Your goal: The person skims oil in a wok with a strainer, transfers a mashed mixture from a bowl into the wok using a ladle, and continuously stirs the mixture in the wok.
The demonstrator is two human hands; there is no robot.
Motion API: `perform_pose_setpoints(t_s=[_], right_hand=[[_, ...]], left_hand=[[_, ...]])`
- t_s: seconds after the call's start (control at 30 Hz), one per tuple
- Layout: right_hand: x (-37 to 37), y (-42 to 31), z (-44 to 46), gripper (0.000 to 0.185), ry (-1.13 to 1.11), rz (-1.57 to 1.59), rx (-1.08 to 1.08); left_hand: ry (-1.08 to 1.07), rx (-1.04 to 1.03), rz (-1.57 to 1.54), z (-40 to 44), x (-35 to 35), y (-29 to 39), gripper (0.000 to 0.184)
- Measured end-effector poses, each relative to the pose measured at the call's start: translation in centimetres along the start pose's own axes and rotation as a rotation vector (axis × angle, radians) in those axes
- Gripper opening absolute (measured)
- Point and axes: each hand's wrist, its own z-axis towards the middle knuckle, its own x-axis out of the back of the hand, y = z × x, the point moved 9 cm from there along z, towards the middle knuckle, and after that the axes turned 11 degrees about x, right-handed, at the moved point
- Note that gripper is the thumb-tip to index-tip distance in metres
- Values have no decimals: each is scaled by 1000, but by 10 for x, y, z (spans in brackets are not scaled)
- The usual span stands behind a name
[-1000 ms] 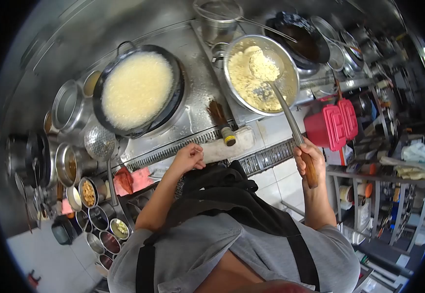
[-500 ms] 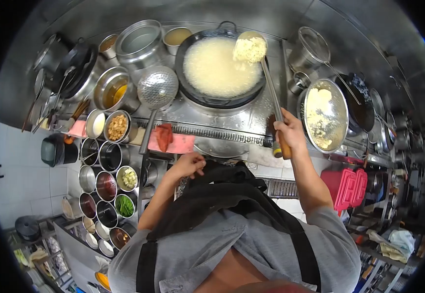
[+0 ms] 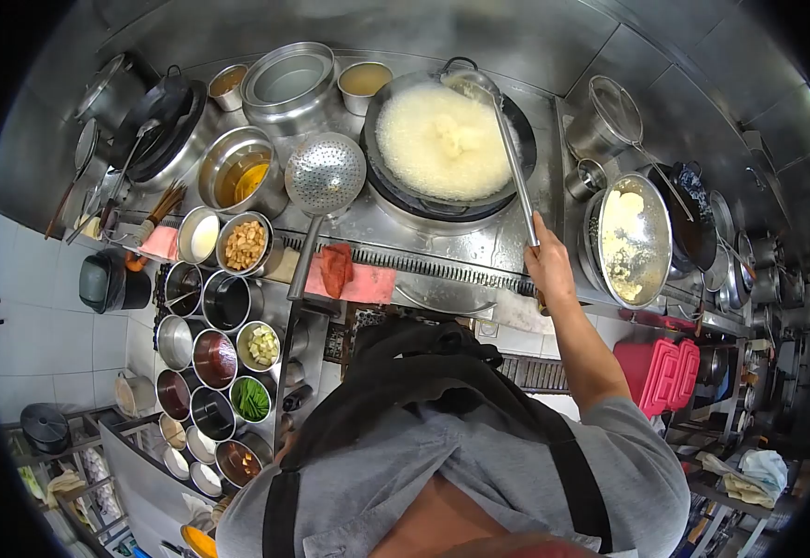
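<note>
My right hand point(image 3: 551, 268) is wrapped round the handle of a long metal ladle point(image 3: 518, 177). The ladle's bowl is at the far side of a black wok point(image 3: 524, 130), partly in the pale foaming liquid point(image 3: 409, 135). A pale yellow lump of food point(image 3: 451, 137) sits in the middle of the foam. To the right, a perforated metal bowl point(image 3: 651, 246) holds more of the pale yellow food point(image 3: 621, 219). My left hand is out of view, its arm lowered by my side. A large perforated skimmer point(image 3: 327, 174) rests left of the wok, its handle toward me.
Pots with yellow oil point(image 3: 251, 181), white powder point(image 3: 204, 237) and brown cubes point(image 3: 244, 245) line the left counter. A red cloth point(image 3: 337, 270) lies on a pink one point(image 3: 372, 284). Ingredient tins, one with chopped greens point(image 3: 250, 398), stand lower left. A red bin point(image 3: 658, 372) is at right.
The ladle has tipped its pale yellow load into the wok, and the foam has spread. My left hand has dropped out of view from near the counter edge. The view has shifted slightly.
</note>
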Motion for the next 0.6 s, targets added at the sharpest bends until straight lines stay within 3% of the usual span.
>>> perform_pose_setpoints(t_s=[0.1,0.17,0.43,0.57,0.6], right_hand=[[-19,20,-8,64,-145,-38,-72],[-51,45,-9,61,-360,-81,-66],[-24,13,4,61,-242,-22,-10],[-53,32,-4,64,-386,-114,-70],[-48,32,-4,64,-304,-95,-31]], left_hand=[[-4,-24,-9,0,2,12,27],[-2,-57,10,12,11,37,28],[0,-156,-25,58,63,187,29],[-32,-172,66,55,53,201,29],[-36,-176,95,53,50,197,29]])
